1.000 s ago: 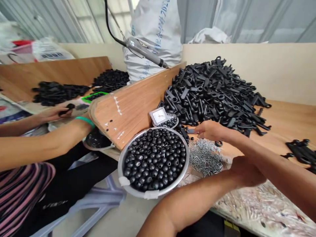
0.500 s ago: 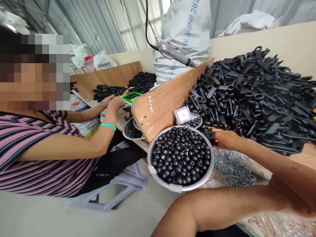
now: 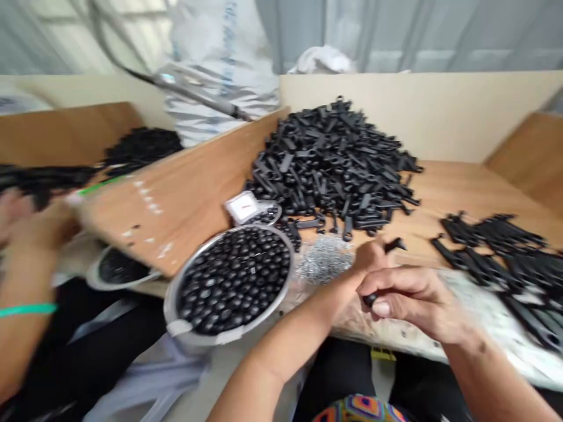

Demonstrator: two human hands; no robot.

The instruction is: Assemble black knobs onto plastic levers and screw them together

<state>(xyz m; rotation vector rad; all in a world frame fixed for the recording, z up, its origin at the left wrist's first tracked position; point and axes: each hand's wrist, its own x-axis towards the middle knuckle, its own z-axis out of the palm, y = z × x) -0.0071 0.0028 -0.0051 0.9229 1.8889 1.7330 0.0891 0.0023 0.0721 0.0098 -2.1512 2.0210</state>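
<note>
My left hand [image 3: 372,261] is closed, partly hidden behind my right hand, and a black plastic handle [image 3: 394,245] sticks out beyond its fingers. In front of it, my right hand [image 3: 409,296] pinches a small dark piece [image 3: 370,299] between thumb and fingers; most of it is covered, and whether it belongs to the same handle I cannot tell. Both hands are close together over the front of the table. Just behind and left of them lies a heap of small metal pins [image 3: 325,259]. A metal bowl [image 3: 169,310] of black ball knobs [image 3: 233,281] stands further left.
A large pile of black handles [image 3: 334,164] covers the table's back. More handles [image 3: 505,252] lie in rows on the right. A wooden divider [image 3: 185,193] separates a co-worker's arm [image 3: 26,281] at left. An electric screwdriver [image 3: 197,97] hangs above; a small white-faced box [image 3: 243,207] sits behind the bowl.
The view has swung right. My right hand has left the handles beside the bowl and come back to meet my left hand, which was hidden before.
</note>
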